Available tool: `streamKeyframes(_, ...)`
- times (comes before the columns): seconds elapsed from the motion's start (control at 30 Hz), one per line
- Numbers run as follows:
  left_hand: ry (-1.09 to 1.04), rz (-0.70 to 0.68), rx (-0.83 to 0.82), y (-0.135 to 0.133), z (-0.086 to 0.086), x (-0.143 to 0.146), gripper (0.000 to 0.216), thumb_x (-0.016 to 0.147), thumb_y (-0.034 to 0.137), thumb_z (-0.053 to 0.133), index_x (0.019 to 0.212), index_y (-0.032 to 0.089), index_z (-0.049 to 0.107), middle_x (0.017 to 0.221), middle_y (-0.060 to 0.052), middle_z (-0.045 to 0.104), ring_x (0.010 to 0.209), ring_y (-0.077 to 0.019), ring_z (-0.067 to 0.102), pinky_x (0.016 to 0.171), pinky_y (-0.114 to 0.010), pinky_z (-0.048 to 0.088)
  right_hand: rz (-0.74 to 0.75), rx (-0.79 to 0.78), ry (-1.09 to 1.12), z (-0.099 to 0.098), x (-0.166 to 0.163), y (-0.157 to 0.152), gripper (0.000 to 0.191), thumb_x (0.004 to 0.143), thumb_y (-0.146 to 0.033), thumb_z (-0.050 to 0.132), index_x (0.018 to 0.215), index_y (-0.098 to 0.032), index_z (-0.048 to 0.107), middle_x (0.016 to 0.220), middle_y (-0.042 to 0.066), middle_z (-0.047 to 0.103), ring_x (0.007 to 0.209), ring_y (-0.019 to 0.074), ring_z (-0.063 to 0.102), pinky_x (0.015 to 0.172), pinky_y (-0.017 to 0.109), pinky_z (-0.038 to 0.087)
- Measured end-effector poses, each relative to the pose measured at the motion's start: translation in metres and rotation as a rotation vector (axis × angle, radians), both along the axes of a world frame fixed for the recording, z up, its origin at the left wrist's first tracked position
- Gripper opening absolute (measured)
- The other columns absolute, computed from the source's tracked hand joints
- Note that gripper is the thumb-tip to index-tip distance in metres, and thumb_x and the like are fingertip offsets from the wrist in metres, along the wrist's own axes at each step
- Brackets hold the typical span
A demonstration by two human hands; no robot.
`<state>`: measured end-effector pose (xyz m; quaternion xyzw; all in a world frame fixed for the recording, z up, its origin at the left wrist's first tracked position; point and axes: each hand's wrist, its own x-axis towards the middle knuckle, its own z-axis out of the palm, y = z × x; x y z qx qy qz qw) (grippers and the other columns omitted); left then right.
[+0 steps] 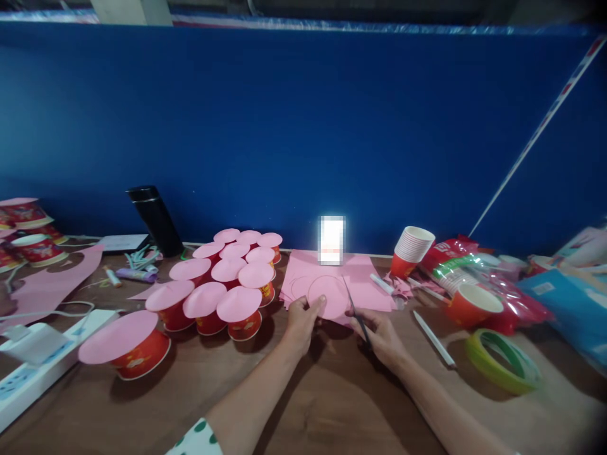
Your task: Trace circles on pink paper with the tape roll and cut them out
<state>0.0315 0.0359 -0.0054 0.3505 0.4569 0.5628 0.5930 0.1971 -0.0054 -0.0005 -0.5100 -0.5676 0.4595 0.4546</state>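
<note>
My left hand (pixel 303 322) pinches a sheet of pink paper (pixel 332 300), thumb on top, at its near left edge. A circle outline is drawn on that sheet. In my right hand (pixel 379 335) is a pair of dark scissors (pixel 363 328), its slim blade pointing away from me along the right side of the circle. Whether the blades are apart cannot be made out. Beneath and behind lies a stack of pink paper (pixel 365 278). To the left stand rows of red paper cups (pixel 244 327), each topped with a pink paper disc (pixel 239 304).
A bright phone (pixel 331 243) stands behind the paper. To the right are stacked cups (pixel 412 249), a white marker (pixel 434 338), a roll of yellow-green tape (pixel 502 363) and a blue packet (pixel 569 309). A power strip (pixel 52 360) and a black bottle (pixel 156 221) stand left.
</note>
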Motion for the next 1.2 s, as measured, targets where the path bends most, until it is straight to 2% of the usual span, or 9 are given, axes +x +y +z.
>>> streamKeyframes(0.17,0.007,-0.019,-0.003,-0.001,-0.002,0.0,0.041,0.055,0.046,0.077,0.065,0.014,0.054,0.045,0.006,0.047,0.038,-0.0056,0.039,0.038,-0.019,0.028,0.017,0.0,-0.003,0.0,0.001,0.0,0.043,0.075,-0.047,0.062,0.1,-0.012,0.062,0.054,-0.005,0.047,0.046,0.0084,0.04,0.042,0.02,0.032)
streamKeyframes(0.53,-0.005,-0.031,0.049,-0.001,-0.004,-0.002,0.038,0.056,0.042,0.078,0.067,0.011,0.059,0.053,0.001,0.056,0.043,-0.0062,0.043,0.043,-0.02,0.032,0.032,-0.031,0.043,0.013,-0.004,-0.004,0.046,0.072,-0.048,0.064,0.101,-0.013,0.062,0.053,-0.004,0.049,0.046,0.0082,0.041,0.041,0.019,0.03)
streamKeyframes(1.2,-0.005,-0.013,0.003,-0.003,0.002,0.0,0.04,0.053,0.043,0.079,0.066,0.012,0.058,0.047,0.002,0.053,0.04,-0.0064,0.043,0.039,-0.019,0.03,0.016,-0.023,-0.009,0.007,0.0,-0.002,0.046,0.073,-0.048,0.064,0.1,-0.012,0.063,0.052,-0.004,0.047,0.045,0.0081,0.04,0.04,0.019,0.03)
